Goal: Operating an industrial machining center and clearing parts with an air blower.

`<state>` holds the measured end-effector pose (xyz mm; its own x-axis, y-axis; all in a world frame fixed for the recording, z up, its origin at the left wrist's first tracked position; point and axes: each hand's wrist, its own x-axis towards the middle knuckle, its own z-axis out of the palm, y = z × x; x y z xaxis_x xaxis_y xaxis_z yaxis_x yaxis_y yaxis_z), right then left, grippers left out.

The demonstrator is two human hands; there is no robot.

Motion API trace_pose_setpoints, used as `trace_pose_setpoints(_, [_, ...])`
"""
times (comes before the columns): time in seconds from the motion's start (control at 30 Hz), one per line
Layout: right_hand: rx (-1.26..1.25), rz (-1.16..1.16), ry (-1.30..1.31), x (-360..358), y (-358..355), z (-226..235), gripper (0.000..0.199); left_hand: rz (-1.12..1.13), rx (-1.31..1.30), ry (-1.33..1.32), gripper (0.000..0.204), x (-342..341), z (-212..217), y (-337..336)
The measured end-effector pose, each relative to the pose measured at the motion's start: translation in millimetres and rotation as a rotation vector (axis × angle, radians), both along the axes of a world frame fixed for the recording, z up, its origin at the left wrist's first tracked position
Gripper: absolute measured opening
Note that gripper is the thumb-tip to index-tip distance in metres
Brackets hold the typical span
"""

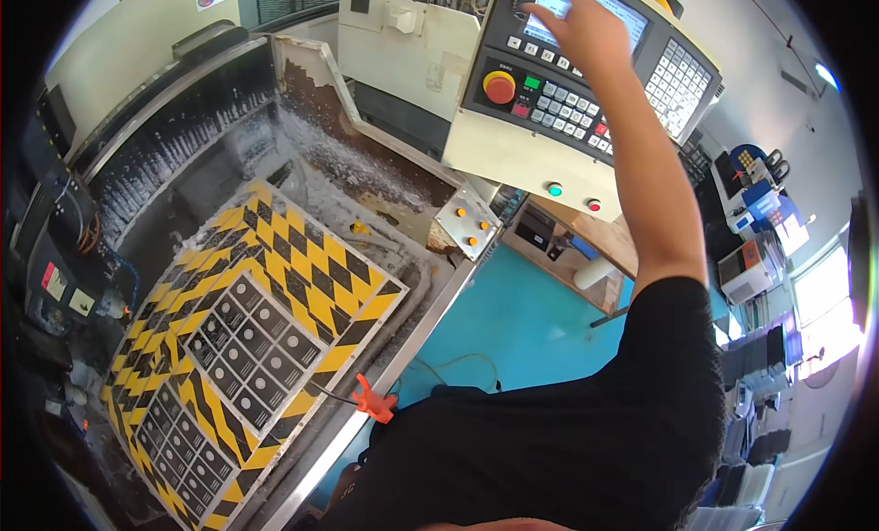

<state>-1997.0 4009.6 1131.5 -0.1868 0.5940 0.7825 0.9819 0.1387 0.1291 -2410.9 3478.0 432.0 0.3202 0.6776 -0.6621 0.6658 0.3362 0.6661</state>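
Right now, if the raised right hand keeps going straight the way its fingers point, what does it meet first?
The right hand points up at the control panel. Its fingertips seem to lie at the lower edge of the panel's screen, so the screen comes first; whether they already touch it is unclear.

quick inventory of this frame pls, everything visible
Control panel: one, cream with dark face, top centre.
Screen: one, pale blue, top of the panel.
Round knob: one, red on yellow, panel left.
Keypad: one, white keys, panel right.
Striped plate: one, yellow and black, left of centre, with rows of small dark squares.
Clip: one, orange, lower centre.
Floor: teal, centre.
Right hand: one, raised, on the screen.
Left hand: not in view.
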Motion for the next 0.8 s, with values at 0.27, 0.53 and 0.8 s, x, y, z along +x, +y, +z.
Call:
trace_pose_setpoints(0.27, [-0.323, -0.148, 0.046, 88, -43, -130, 0.059, -0.021, 0.002, -0.080, 0.043, 12, 14, 43])
trace_pose_setpoints(0.53, [-0.301, -0.109, 0.138, 115, -61, -92, 0.063, 0.030, 0.036, -0.126, 0.042, 64, 46, 96])
trace_pose_setpoints(0.8, [-0.017, -0.197, 0.141, 227, -52, -2, 0.072, 0.082, 0.106, -0.236, 0.042, 171, 72, 172])
